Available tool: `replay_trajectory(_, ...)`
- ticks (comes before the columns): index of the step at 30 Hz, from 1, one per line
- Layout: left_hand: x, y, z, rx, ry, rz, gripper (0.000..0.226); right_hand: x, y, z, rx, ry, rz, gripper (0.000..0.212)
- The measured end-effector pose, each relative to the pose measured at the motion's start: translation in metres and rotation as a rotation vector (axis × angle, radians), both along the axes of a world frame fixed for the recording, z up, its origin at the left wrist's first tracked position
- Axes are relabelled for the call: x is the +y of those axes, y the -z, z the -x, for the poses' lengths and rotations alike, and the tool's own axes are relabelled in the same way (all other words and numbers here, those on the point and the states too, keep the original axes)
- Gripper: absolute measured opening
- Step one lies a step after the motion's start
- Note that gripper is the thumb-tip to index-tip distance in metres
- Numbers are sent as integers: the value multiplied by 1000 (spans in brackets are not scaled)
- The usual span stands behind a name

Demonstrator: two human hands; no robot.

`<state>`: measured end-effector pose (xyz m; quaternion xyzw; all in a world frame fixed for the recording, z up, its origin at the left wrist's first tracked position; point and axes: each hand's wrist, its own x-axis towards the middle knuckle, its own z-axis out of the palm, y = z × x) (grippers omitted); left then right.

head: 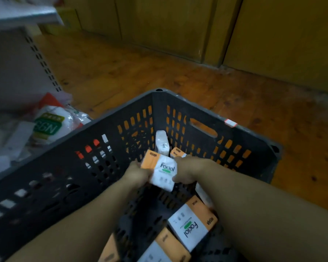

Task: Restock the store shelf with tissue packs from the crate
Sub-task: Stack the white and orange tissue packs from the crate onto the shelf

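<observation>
Our arms [80,224] reach into the crate [64,154], left hand [135,173] and right hand [186,171] both gripping one tissue pack [164,170]. Pick-up, we judge; next it must lift clear toward the shelf [21,16].

Crate [95,148] open on top, sides walled; packs [192,226] clutter near btm, upright pack [161,141] at far corner.

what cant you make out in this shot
Head view:
- Fingers of the left hand and right hand: mostly hidden behind the held tissue pack.
- Loose tissue packs in the crate: cut off by the bottom edge and covered by the forearms, so no count.
- Shelf: blurred, cut by the top-left corner; contents unreadable.
- Pack small print: blurred.
</observation>
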<state>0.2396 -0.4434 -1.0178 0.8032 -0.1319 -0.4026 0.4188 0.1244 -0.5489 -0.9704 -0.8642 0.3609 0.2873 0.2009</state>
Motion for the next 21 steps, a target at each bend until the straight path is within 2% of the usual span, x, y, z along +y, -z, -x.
replay_trajectory(3, 17, -26, -9, 134, -112, 87, 27, 7, -17, -4, -233, 102, -125, 75)
replay_trajectory(7, 43, -64, -20, 164, -181, 237, 22, 27, -34, -19, -594, 260, -262, 77)
replay_trajectory(10, 66, -101, -28, 82, -141, 366, 40, 52, -53, -31, -880, 349, -349, 73)
replay_trajectory(13, 96, -135, -39, -49, -89, 450, 53, 83, -76, -42, -1086, 395, -320, 67)
replay_trajectory(18, 158, -190, -54, -280, -117, 581, 55, 141, -131, -64, -1375, 324, -265, 57)
replay_trajectory(21, 206, -222, -63, -460, -115, 625, 53, 177, -164, -81, -1480, 180, -213, 55)
